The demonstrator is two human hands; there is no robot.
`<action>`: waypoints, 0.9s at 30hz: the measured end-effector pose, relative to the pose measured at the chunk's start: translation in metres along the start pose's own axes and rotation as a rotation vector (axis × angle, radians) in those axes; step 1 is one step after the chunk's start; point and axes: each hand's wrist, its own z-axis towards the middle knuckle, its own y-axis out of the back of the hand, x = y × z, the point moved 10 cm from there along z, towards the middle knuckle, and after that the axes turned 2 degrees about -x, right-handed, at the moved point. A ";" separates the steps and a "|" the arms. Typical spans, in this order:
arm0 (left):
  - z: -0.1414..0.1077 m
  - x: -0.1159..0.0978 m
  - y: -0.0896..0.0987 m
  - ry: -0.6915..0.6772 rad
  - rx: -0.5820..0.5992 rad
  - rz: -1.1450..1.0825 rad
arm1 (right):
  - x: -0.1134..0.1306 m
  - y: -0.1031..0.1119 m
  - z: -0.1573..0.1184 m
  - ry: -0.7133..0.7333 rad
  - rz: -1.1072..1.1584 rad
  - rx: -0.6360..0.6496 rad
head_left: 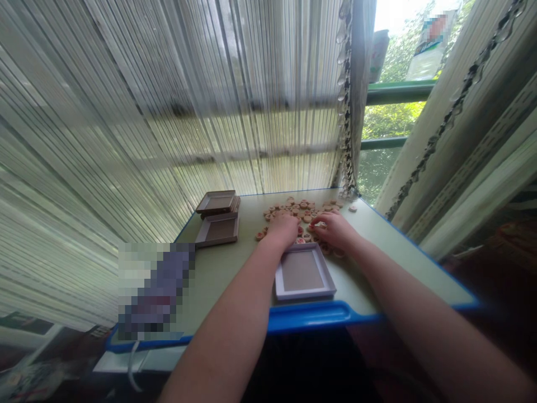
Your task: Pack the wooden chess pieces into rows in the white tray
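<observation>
Round wooden Chinese chess pieces [307,219] with red or dark marks lie in a loose heap toward the far side of the table. My left hand [283,228] rests over the left part of the heap, its fingertips mostly hidden behind its back. On the right, my right hand [334,228] has thumb and forefinger brought together at one piece [311,228]. An open, shallow white box [306,294] with a grey-brown bottom sits nearest me, between my forearms. Several pieces lie right at its far edge.
At the left are an open box tray [201,234] and stacked box parts [216,193] behind it. A blurred-out purple object [161,288] lies at the front left. One lone piece [353,208] is at far right. Blue edging [310,318] rims the table; string curtains [251,112] hang behind.
</observation>
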 end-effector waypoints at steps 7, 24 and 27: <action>0.000 0.010 0.004 0.057 -0.029 -0.056 | -0.002 -0.013 0.003 0.031 -0.056 0.033; -0.031 0.042 0.011 0.368 0.266 -0.167 | 0.004 -0.018 -0.001 0.024 -0.111 0.141; -0.031 0.039 0.007 0.334 0.288 -0.162 | -0.001 -0.019 0.000 0.013 -0.116 0.128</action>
